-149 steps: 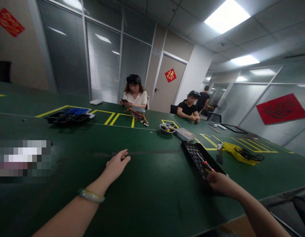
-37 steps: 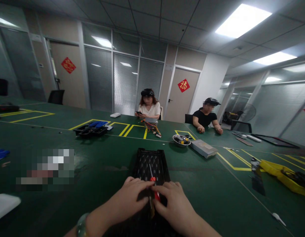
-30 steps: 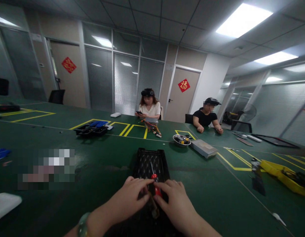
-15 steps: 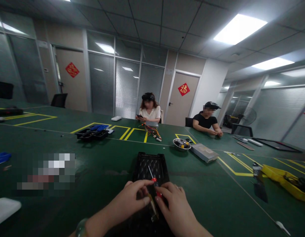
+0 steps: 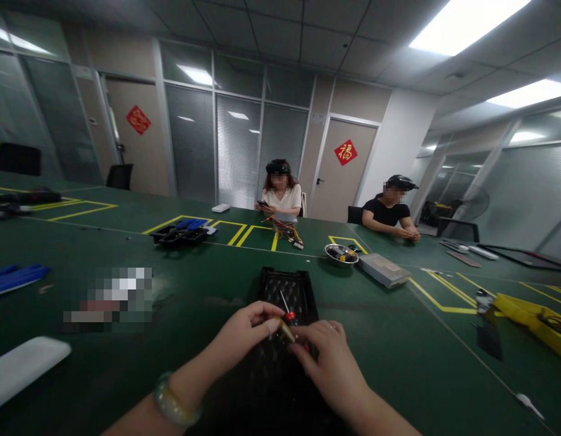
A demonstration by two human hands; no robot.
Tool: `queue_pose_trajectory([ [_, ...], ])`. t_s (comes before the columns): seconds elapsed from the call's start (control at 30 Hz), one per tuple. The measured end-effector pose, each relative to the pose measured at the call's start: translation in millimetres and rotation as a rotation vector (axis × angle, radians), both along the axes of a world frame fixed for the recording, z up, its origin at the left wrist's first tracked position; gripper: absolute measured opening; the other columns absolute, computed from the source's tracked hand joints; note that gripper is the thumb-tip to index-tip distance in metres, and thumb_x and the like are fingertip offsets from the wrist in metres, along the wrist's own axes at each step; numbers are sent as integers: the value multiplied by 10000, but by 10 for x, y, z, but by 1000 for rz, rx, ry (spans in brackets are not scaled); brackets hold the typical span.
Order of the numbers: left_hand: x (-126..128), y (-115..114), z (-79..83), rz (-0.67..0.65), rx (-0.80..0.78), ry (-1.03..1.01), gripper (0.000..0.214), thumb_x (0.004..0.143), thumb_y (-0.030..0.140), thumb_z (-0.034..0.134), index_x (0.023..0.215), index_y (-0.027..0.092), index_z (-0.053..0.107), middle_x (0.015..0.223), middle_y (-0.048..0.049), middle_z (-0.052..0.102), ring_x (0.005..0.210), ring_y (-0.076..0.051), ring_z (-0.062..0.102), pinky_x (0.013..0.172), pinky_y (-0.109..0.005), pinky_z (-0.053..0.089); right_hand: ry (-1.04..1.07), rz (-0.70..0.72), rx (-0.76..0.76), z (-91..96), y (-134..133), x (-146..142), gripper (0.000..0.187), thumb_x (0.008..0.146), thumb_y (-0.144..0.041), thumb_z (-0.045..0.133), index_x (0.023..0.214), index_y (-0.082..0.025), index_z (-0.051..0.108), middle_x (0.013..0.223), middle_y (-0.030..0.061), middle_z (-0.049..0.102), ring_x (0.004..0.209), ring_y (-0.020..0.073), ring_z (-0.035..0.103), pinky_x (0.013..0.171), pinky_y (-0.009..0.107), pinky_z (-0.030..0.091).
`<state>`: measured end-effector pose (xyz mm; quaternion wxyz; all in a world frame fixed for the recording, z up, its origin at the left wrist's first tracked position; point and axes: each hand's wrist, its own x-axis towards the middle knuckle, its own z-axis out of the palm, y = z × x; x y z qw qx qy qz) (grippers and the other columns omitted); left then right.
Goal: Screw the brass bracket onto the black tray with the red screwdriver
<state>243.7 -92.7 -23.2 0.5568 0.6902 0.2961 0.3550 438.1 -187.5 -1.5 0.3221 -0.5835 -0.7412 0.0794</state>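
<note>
My left hand (image 5: 246,330) pinches a small brass-coloured part (image 5: 284,329) between thumb and fingertips. My right hand (image 5: 328,354) is closed around the lower end of a red-handled screwdriver (image 5: 289,315), whose thin shaft points away from me. Fingers hide most of the handle. Both hands hover over a black perforated plastic tray (image 5: 285,297), and the screwdriver's tip lies above it. A pale green bangle (image 5: 177,399) circles my left wrist.
Around the tray lie a steel bowl of small parts (image 5: 338,254), a grey metal box (image 5: 384,270), tangled coloured wires (image 5: 286,233), and a yellow tray (image 5: 530,315). A white pad (image 5: 23,363) lies on the left. Two seated people (image 5: 280,194) (image 5: 389,206) sit across the green table.
My hands have risen slightly and drawn closer together at the fingertips. The brass part now sits pinched near the screwdriver. The view has shifted a little, with the room moving right.
</note>
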Motion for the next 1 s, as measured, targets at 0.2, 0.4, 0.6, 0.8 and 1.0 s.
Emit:
queue_pose_trajectory([
  [0.2,-7,-8,28,-16,-86,-65,342,870,345,649,1164,172,634,1144,-73,706,1083,-215,646,1019,-382,454,142,-38,-5,-30,72,50,147,906,-270,600,1001,-271,713,953,4,718,932,208,621,876,362,379],
  [0.4,3,-30,18,-110,-85,-120,451,852,261,667,1285,197,560,1236,-72,668,1153,-214,618,1047,-393,438,338,-44,-61,-108,111,99,202,917,-373,576,1014,-265,717,986,19,723,939,224,633,853,353,436],
  [0.6,9,-38,29,-73,-25,-77,395,859,287,657,1230,175,580,1160,-74,687,1077,-209,643,996,-400,474,258,-57,-12,-94,109,110,220,941,-359,543,1069,-280,703,1021,29,713,984,234,620,885,380,409],
  [0.8,11,-77,42,-63,51,-51,358,847,289,674,1179,180,599,1109,-60,696,1031,-201,650,957,-379,489,107,-56,86,-38,72,92,238,890,-291,658,1121,-347,673,1046,-10,708,1001,208,624,911,380,347],
  [1.0,16,-130,84,-72,147,55,343,840,293,658,1167,197,616,1093,-50,698,1020,-202,646,954,-383,492,52,-40,176,-29,48,120,106,900,-251,658,965,-317,708,959,-34,749,884,176,667,894,366,351],
])
